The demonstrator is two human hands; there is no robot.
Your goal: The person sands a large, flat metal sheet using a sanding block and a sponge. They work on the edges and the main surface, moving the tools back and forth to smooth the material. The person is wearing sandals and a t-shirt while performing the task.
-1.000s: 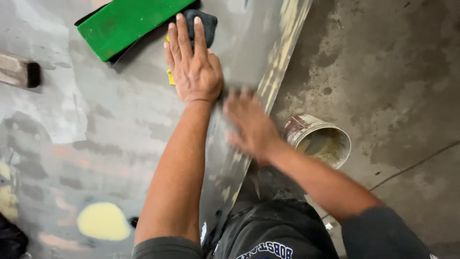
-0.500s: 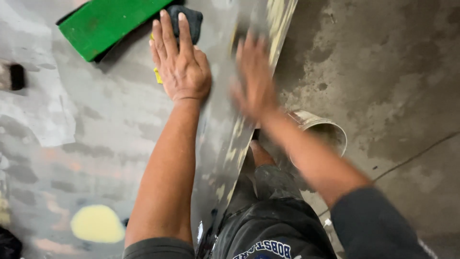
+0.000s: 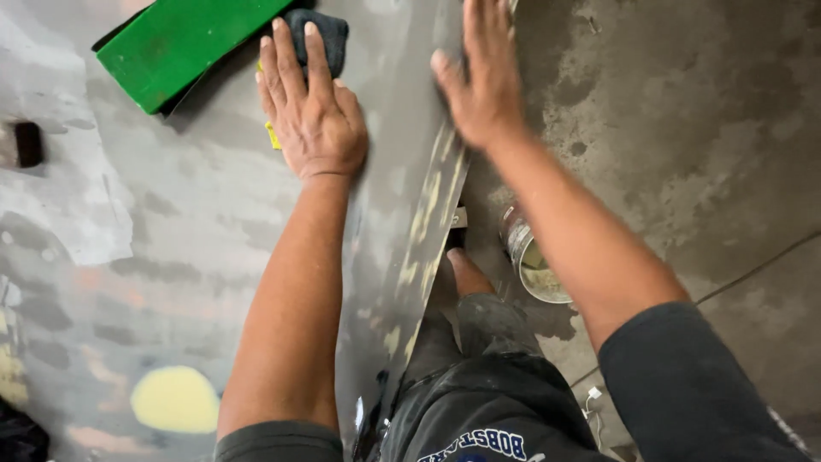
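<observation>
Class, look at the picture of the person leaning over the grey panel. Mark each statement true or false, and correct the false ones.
1. The left hand lies flat on the grey panel. True.
2. The green board lies under the right hand. False: it lies up and to the left of the left hand.
3. A tin stands on the floor beside the panel's edge. True.
4. The yellow patch is at the right hand's fingertips. False: it is low on the panel, beside the left forearm.

right hand [image 3: 479,81] fingertips beyond the top edge, green board [image 3: 184,43] likewise
</observation>
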